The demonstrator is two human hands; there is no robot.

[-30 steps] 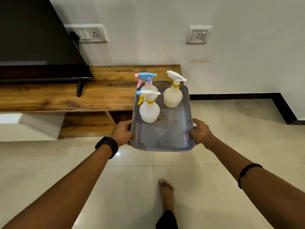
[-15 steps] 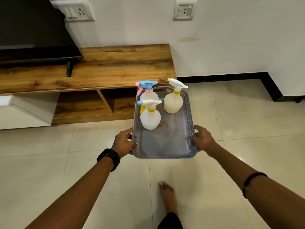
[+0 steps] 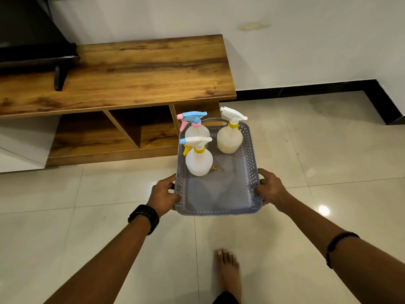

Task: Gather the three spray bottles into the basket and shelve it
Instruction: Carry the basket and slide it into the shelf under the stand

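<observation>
A: What's hidden?

B: My fingers under the basket (image 3: pixel 252 150) walls mostly. TV (image 3: pixel 32 40) cut off at the top left. Can't make out the small yellowish speck on the basket floor.

A: Grip?

B: Left hand (image 3: pixel 163 194) and right hand (image 3: pixel 270 188) each clamped on a long side, thumbs over the rim. Grey perforated basket is in the air over the tile floor (image 3: pixel 328 150).

A: Bottles?

B: All three upright at the far end: blue-pink trigger bottle (image 3: pixel 196 128), white-yellow trigger bottle (image 3: pixel 199 159) just in front of it, cream bottle (image 3: pixel 229 139) to the right.

A: Surroundings?

B: Wooden TV unit (image 3: pixel 131 69) ahead, open cubbies (image 3: pixel 144 128) just beyond the basket. My bare foot (image 3: pixel 228 268) below.
</observation>
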